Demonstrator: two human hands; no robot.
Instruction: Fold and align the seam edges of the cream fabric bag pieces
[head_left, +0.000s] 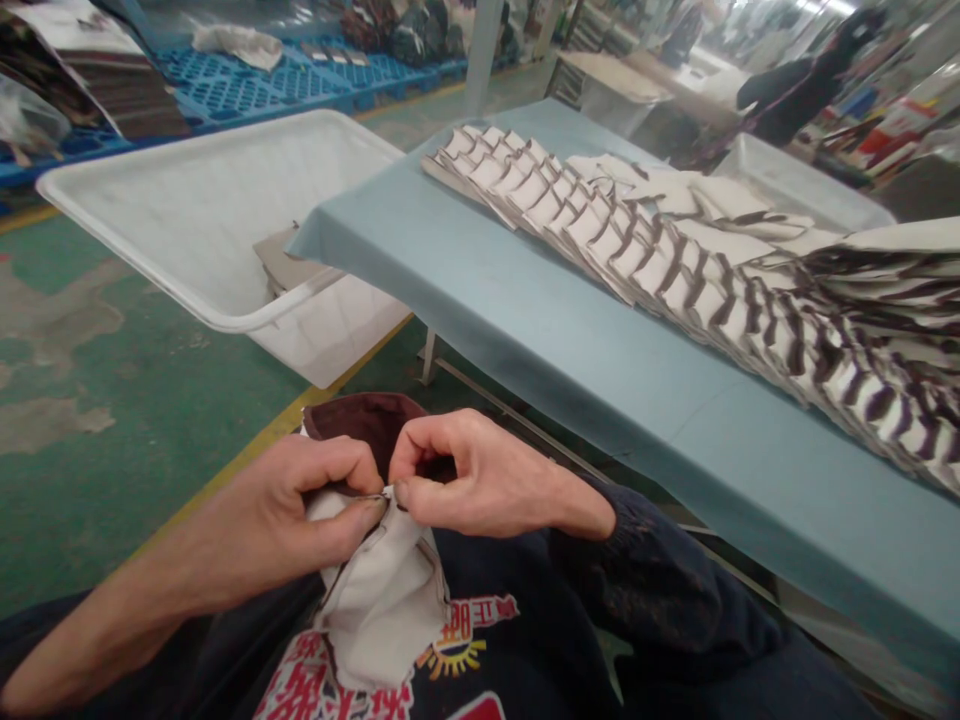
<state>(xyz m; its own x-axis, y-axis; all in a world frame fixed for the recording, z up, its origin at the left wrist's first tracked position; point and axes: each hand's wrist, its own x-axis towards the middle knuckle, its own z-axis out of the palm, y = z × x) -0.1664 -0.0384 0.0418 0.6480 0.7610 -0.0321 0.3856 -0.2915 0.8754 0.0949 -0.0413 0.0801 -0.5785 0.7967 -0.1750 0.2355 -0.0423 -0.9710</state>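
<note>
A cream fabric piece (386,610) with dark seams and a maroon part (360,415) hangs over my lap. My left hand (300,500) pinches its upper edge between thumb and forefinger. Right beside it, my right hand (476,475) pinches the same edge at a small corner, thumb and forefinger together. The two pinches nearly touch. Below them the cream cloth drapes down over my dark printed clothing.
A blue-covered table (525,300) runs along the right, bearing long overlapping rows of cream and brown pieces (600,220). A white bin (172,240) with flat pieces inside stands left of it. Behind are blue pallets (240,90) and a person in dark clothes (810,90).
</note>
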